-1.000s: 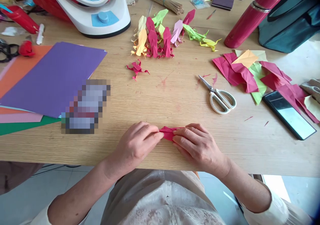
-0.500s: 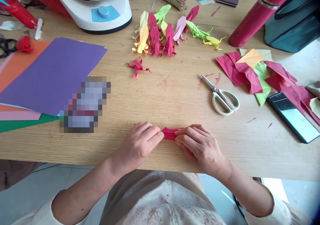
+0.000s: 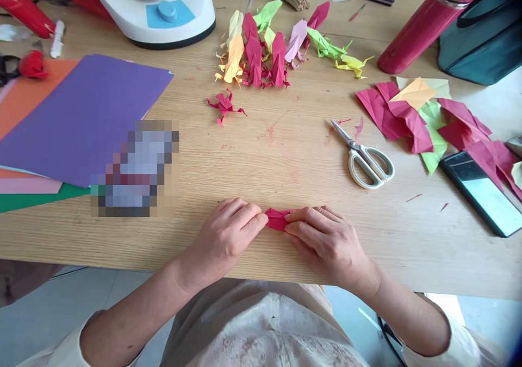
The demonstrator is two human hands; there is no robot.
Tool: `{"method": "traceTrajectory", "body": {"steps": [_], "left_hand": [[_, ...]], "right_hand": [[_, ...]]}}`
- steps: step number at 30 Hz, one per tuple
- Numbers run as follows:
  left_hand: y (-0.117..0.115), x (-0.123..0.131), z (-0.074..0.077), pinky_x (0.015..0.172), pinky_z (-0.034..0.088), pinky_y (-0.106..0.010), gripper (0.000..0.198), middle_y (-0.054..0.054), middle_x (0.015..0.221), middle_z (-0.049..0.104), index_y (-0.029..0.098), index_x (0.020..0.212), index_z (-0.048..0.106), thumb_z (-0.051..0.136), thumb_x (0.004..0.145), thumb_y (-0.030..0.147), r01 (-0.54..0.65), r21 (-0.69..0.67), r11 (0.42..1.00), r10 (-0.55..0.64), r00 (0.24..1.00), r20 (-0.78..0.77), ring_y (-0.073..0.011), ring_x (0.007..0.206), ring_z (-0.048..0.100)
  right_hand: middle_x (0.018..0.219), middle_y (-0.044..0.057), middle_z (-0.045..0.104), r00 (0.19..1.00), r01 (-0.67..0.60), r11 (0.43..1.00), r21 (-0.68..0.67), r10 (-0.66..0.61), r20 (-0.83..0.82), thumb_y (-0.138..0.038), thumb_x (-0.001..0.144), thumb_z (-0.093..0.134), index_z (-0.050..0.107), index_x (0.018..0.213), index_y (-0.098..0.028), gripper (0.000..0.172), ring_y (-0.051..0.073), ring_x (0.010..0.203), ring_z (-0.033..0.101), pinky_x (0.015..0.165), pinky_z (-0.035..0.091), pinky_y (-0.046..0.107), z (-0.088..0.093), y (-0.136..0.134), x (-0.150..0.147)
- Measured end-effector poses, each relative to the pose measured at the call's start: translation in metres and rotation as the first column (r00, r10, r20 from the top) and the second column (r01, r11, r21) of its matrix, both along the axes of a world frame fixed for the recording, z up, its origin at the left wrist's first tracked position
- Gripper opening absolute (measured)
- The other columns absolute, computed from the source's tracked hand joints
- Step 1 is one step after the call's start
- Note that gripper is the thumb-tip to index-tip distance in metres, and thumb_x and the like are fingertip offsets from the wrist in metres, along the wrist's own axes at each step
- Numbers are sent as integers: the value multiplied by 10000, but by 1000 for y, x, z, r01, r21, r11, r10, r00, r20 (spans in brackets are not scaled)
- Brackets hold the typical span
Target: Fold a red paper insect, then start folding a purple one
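Observation:
A small folded piece of magenta paper (image 3: 276, 219) lies on the wooden table (image 3: 285, 155) near its front edge. My left hand (image 3: 226, 235) pinches its left end with curled fingers. My right hand (image 3: 326, 242) presses and grips its right end, covering part of it. Both hands rest on the table top.
White-handled scissors (image 3: 367, 157) lie to the right. A finished magenta paper figure (image 3: 224, 105) sits further back, behind it a row of coloured folded figures (image 3: 277, 46). Purple and other paper sheets (image 3: 81, 117) lie left; folded paper pieces (image 3: 416, 117), a phone (image 3: 481, 193) and a red bottle (image 3: 428, 22) right.
Both hands stay on the magenta paper with only slight finger shifts. The view has tilted a little, so the things on the table appear slightly higher.

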State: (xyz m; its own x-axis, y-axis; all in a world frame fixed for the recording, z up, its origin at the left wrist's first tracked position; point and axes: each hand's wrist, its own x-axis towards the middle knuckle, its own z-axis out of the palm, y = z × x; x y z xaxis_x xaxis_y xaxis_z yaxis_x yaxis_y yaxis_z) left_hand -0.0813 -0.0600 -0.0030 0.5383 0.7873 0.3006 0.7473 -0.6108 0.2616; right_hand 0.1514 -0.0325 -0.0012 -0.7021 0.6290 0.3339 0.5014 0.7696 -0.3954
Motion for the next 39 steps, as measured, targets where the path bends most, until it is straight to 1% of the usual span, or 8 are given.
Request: {"method": "traceTrajectory", "body": {"steps": [4, 9, 13, 20, 25, 28, 32, 39], "left_hand": [[-1, -1, 0, 802, 469, -334, 121, -31, 891, 630, 160, 982, 632, 525, 988, 104, -11, -17, 1000, 11, 1000, 3, -170, 825, 543], [-1, 6, 5, 799, 445, -349, 116, -26, 874, 626, 171, 943, 645, 545, 978, 122, -50, -77, 996, 53, 998, 34, -174, 819, 544], [0, 11, 6, 783, 406, -367, 134, -13, 831, 623, 196, 920, 661, 548, 987, 170, -107, -114, 988, 114, 992, 60, -177, 797, 534], [-5, 19, 8, 812, 381, -399, 119, -23, 864, 639, 224, 954, 687, 574, 978, 193, -166, -202, 965, 191, 975, 112, -191, 827, 527], [-6, 31, 7, 818, 360, -411, 99, -16, 895, 689, 232, 949, 698, 604, 971, 215, -184, -159, 970, 211, 963, 169, -195, 840, 524], [-4, 34, 5, 818, 360, -408, 120, -4, 854, 690, 222, 939, 691, 580, 982, 202, -152, -185, 971, 186, 966, 182, -186, 821, 530], [-4, 36, 3, 834, 357, -416, 122, -2, 858, 696, 214, 894, 669, 583, 979, 200, -164, -205, 965, 205, 957, 203, -186, 828, 550], [-6, 42, 7, 821, 352, -416, 151, -6, 789, 671, 216, 851, 660, 575, 972, 185, -241, -179, 954, 266, 956, 128, -191, 778, 526]], "right_hand": [[916, 59, 714, 999, 22, 996, -82, -25, -35, -138, 980, 557, 662, 913, -173, 130, 172, 764, 625, 712, 467, 320, 1, 1, 0], [911, 50, 691, 994, 60, 984, -166, -75, -82, -128, 971, 551, 659, 909, -183, 137, 155, 773, 613, 687, 474, 289, 3, 2, -3], [910, 50, 690, 989, 72, 976, -204, -96, -110, -102, 955, 536, 656, 901, -199, 163, 155, 781, 628, 685, 490, 280, 5, 3, -5], [926, 47, 684, 984, 97, 963, -252, -131, -122, -119, 939, 577, 677, 881, -207, 145, 149, 777, 646, 674, 505, 269, 5, 3, -5], [933, 46, 685, 979, 82, 956, -283, -130, -158, -111, 926, 602, 688, 876, -198, 133, 146, 787, 656, 691, 521, 267, 4, 4, -4], [950, 49, 690, 974, 66, 949, -309, -128, -186, -97, 920, 619, 692, 877, -188, 125, 140, 806, 662, 710, 526, 261, 4, 5, -3], [945, 44, 697, 971, 60, 943, -327, -131, -200, -105, 918, 640, 695, 861, -188, 115, 130, 791, 665, 697, 526, 250, 3, 5, -1], [928, 40, 704, 969, 83, 939, -334, -154, -191, -128, 935, 628, 703, 857, -202, 131, 133, 773, 670, 683, 533, 255, 4, 5, -1]]}}
